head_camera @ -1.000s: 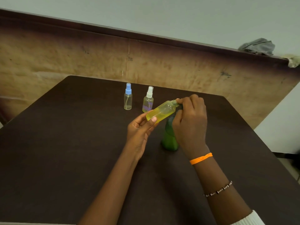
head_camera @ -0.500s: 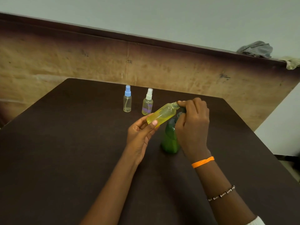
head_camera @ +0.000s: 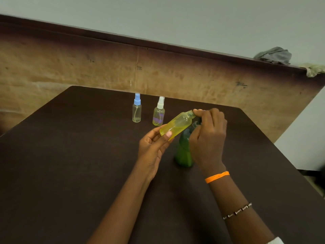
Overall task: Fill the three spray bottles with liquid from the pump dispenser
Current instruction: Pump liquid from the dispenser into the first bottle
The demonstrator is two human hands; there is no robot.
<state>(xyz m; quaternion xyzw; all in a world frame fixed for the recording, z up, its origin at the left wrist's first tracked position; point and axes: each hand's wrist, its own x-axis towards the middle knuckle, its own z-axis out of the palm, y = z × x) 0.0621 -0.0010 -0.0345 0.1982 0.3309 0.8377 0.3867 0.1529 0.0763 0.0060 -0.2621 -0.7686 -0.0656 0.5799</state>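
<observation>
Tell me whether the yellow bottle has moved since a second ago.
No. The yellow bottle keeps its place beside the white-capped bottle, neck over the green dispenser.

My forearms, both bare. My left hand (head_camera: 151, 152) and its wrist carry nothing. Just behind my right hand (head_camera: 208, 138), an orange wristband (head_camera: 217, 177) circles the wrist; farther up the forearm, a thin beaded bracelet (head_camera: 237, 212) of dark and pale beads; beyond that, a white sleeve edge (head_camera: 275, 241).

A dark brown table (head_camera: 73, 155) stood against a worn tan board (head_camera: 88, 67), under a pale wall (head_camera: 175, 18).
</observation>
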